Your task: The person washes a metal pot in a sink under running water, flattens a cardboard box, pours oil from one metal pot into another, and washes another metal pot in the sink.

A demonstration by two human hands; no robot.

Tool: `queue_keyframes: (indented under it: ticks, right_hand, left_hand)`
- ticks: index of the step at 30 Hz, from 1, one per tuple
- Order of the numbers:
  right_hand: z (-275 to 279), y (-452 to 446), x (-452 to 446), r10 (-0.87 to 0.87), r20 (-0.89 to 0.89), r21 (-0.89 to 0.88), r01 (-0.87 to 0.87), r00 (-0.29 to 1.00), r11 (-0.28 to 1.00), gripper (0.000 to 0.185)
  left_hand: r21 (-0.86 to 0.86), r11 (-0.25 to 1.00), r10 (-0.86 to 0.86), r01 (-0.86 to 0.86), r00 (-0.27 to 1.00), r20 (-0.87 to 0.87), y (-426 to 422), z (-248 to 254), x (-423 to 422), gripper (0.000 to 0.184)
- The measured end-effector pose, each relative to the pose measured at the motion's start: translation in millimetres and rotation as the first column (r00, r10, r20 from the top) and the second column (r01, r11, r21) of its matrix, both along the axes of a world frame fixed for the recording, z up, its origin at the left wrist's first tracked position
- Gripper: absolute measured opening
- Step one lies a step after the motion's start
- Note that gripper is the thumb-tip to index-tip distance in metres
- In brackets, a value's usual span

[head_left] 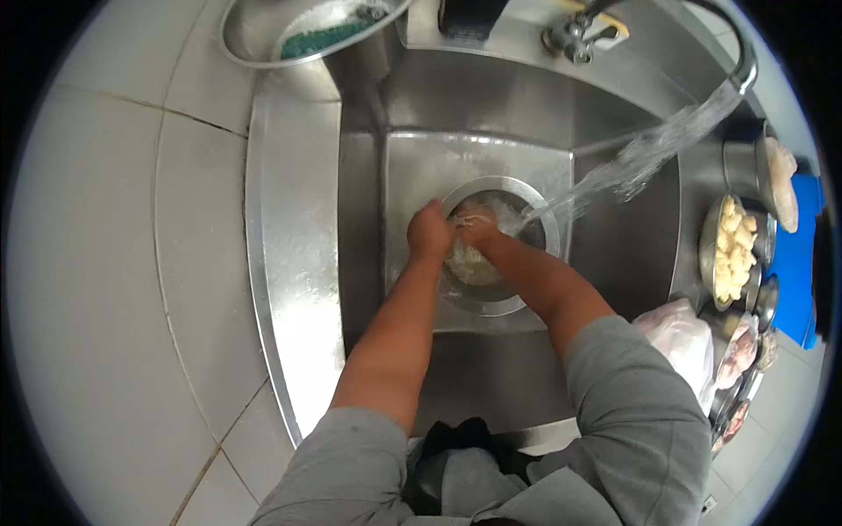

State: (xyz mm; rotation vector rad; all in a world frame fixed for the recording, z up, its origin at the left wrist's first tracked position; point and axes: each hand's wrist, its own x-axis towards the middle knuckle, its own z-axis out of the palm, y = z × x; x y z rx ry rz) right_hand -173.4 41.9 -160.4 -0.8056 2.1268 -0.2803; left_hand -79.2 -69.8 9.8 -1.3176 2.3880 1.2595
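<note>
A round metal bowl (495, 307) rests on the floor of the steel sink (408, 162), with water in it. Pale pieces (474, 267) sit in the water, their kind too blurred to make out. At the bowl's left rim, my left hand (430, 230) is closed on the edge. My right hand (476, 225) reaches down inside the bowl, its fingers hidden by water and splashing. From the curved faucet (745, 74) at the upper right, a stream of water (631, 158) runs slanting into the bowl.
A metal pot (246, 39) with a green scrubber (324, 39) stands at the upper left. Along the right counter are a bowl of pale yellow chunks (735, 250), a plastic bag (680, 342), raw meat (738, 351) and a blue board (795, 263). The faucet handle (574, 39) is at the back.
</note>
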Motion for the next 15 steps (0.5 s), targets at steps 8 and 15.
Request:
queue_keyframes:
  ticks: [8,15]
  right_hand:
    - [39.5,63.2,-28.2,0.153,-0.574,0.241,-0.013,0.804,0.97,0.025]
    - [4.3,10.8,24.7,0.268,-0.322,-0.228,-0.349,0.908,0.909,0.016]
  left_hand:
    - [0.017,0.989,0.146,-0.146,0.989,-0.005,12.9,6.1,6.5,0.042]
    - [0.197,0.937,0.329,-0.287,0.917,-0.228,21.3,4.0,4.1,0.035]
